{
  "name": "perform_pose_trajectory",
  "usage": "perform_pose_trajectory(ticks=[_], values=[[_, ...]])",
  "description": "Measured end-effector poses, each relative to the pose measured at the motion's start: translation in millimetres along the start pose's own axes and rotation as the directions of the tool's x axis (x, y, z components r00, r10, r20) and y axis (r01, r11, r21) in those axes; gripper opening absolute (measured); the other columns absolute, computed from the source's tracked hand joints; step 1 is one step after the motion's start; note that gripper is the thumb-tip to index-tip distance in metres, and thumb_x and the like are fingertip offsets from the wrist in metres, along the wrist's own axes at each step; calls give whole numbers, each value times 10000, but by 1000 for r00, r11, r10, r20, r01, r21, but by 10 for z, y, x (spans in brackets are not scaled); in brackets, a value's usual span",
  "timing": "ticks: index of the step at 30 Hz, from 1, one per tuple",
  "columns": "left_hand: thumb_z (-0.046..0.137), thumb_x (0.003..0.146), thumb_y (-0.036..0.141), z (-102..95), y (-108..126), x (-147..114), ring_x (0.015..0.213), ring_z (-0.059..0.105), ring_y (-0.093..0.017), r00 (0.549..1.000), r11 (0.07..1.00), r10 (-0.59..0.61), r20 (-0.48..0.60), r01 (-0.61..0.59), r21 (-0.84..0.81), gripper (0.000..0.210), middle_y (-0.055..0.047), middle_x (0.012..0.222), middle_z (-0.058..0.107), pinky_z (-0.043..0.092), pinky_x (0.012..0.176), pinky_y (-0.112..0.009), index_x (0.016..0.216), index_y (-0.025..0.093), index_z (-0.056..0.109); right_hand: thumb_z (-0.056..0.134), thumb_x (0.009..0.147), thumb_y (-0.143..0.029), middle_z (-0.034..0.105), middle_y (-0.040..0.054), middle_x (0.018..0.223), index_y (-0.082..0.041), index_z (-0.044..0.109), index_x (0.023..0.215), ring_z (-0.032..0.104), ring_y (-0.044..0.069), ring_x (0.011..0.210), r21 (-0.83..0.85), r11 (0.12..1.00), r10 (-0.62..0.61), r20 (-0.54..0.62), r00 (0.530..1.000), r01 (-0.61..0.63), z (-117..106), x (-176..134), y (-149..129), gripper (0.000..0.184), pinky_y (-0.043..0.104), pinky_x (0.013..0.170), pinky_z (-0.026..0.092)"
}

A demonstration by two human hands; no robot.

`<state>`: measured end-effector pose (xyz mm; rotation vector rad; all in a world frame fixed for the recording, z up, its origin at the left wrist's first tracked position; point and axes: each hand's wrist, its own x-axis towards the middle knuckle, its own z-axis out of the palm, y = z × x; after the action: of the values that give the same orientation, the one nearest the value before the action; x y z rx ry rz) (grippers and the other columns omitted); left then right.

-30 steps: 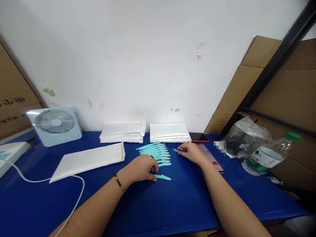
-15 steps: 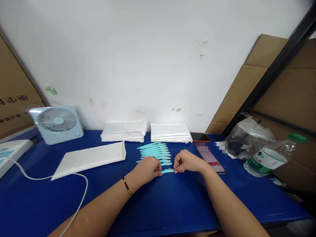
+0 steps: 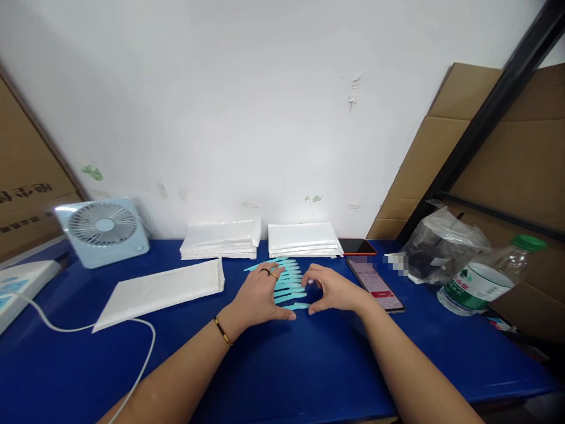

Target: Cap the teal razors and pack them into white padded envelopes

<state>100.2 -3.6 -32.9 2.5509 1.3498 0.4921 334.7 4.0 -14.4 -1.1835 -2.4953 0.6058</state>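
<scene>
Several slim turquoise sticks with paler right ends [image 3: 289,281], shaped like eyebrow razors, lie side by side in a row on the blue table. Over the left part of the row is my left hand [image 3: 260,294], its fingers spread and its thumb apart, covering the sticks' left ends. My right hand [image 3: 333,290] is at the right ends, with thumb and fingers curved apart. Between the two thumbs lies the nearest stick [image 3: 301,305]. Neither hand grips anything that I can see; whether the fingertips touch the sticks is hard to tell.
White padded packets are stacked at the wall, left [image 3: 220,238] and right [image 3: 304,238]; a single packet [image 3: 163,291] lies left. Around them are a fan [image 3: 105,229], a white cable [image 3: 152,341], two phones [image 3: 377,285] [image 3: 358,246], a plastic bag [image 3: 441,247] and a bottle [image 3: 474,288].
Both hands have let go of the nearest stick. My left hand has opened and spread over the row; my right fingers have parted and moved slightly up along the right ends.
</scene>
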Motion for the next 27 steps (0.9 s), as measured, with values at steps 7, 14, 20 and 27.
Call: perform_pose_trajectory(ticks=[7,14,20,27], values=[[613,363,774,90,-348,177,1343,41,-367,969,986,-161,186,151,68,1354,-196,1469,98,95,1069,-498,1417,105,90,790,437,-477,459,49,1072,-219,491,1135,493,211,925,66,998,21,-5,1000,-20,-53,-35,44,802,307,766,434],[649,572,604,-9,-175,76,1271,308,-296,985,997,-62,159,69,-43,970,-125,1376,373,288,1018,-378,1364,169,297,763,423,-549,162,115,1432,-260,242,1386,141,345,1311,10,997,73,-24,997,-73,59,-14,161,1133,461,1046,187],[634,685,393,34,-31,48,1219,369,-267,989,999,-14,146,18,-30,730,-100,1325,438,322,980,-355,1327,185,354,694,497,-632,31,102,1492,-258,61,1427,-22,337,1346,-47,997,59,53,997,-57,330,209,223,1185,501,1066,48],[429,817,223,26,110,62,954,559,-208,988,988,-27,152,3,154,271,-95,1024,601,415,844,-301,1053,146,537,526,784,-530,466,95,1179,-218,494,1126,418,241,1070,-165,985,-79,-106,991,60,447,227,24,465,396,897,357]])
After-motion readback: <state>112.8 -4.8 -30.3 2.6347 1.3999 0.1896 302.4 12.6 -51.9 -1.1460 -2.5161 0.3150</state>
